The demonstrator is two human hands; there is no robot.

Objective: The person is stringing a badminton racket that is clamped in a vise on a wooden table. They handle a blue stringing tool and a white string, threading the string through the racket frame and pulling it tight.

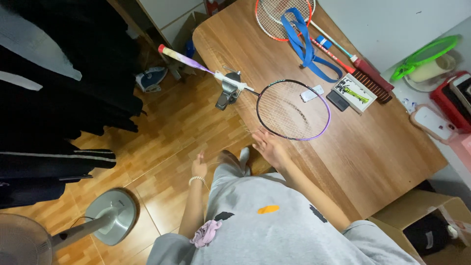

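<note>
Right grip (269,147) spread, fingertips at purple oval racket (293,110) rim on wood-grain table (373,147); left grip (198,166) loosely curled, state unclear.

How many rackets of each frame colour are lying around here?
Purple-and-black racket, clamped at the table edge, right hand beside its head: 1
Orange-red racket at the table's far end, under a blue strap: 1
Green racket off the table, to the right: 1
Total: 3 rackets
</note>
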